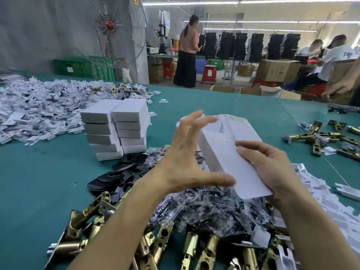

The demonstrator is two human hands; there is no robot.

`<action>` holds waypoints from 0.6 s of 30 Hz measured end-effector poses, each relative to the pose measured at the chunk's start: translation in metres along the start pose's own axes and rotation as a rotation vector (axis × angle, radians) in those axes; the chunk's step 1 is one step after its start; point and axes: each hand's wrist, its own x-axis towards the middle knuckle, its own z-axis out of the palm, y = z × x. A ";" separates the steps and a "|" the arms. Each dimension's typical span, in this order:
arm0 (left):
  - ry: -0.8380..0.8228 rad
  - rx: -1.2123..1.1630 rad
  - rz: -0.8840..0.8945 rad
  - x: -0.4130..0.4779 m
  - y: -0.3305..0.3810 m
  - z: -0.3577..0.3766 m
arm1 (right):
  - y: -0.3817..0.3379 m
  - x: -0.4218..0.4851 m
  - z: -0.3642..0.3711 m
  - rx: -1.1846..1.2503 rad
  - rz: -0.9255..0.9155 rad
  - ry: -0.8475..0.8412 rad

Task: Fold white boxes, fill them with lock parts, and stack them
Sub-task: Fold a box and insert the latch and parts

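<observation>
**Clerk:** Item one?

**Packer:** Long white cardboard box [229, 152], folded up, with the far end apparently unclosed. It is held in the air over the teal-covered table [48, 182], toward the near edge. The right hand [272, 172] grips its right side, thumb on the top face and fingers curled beneath. I judge this a steadying hold that leaves the other hand free to work.

**Clerk:** Left hand?

**Packer:** The left hand [187, 162] is spread wide and holds nothing. Its fingers arch over the box's far end and its thumb lies by the near end; I cannot tell whether it touches. It is probably set to press the box into shape.

**Clerk:** Stock?

**Packer:** Two touching columns of closed white boxes [116, 129] stand left of centre — finished goods, within reach. Brass-coloured metal latch bolts [155, 240] lie along the near edge. Clear plastic bags of small dark parts [204, 207] are heaped beneath the held box. Flat black plates [116, 176] sit between the bags and the stack. The fill appears to be kept close so each box can be loaded without stretching.

**Clerk:** Elsewhere?

**Packer:** Loose white paper slips [39, 110] — piled toward the far left corner.
</observation>
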 end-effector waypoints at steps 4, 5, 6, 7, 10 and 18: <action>-0.100 0.240 0.174 0.003 -0.001 0.004 | 0.001 0.001 0.001 -0.039 0.063 -0.070; -0.050 0.294 0.203 0.004 -0.003 0.007 | 0.002 0.000 0.004 -0.047 0.079 -0.112; 0.017 0.307 0.215 0.005 -0.007 0.008 | 0.003 -0.001 0.008 -0.037 0.093 -0.161; 0.087 0.275 0.192 0.005 -0.011 0.007 | 0.003 -0.001 0.011 0.006 0.108 -0.210; 0.287 -0.004 -0.058 0.006 -0.020 0.002 | -0.001 -0.001 0.012 0.289 0.172 -0.275; 0.552 -0.201 -0.315 0.012 -0.036 -0.001 | -0.003 -0.023 0.019 -0.689 -0.197 -0.859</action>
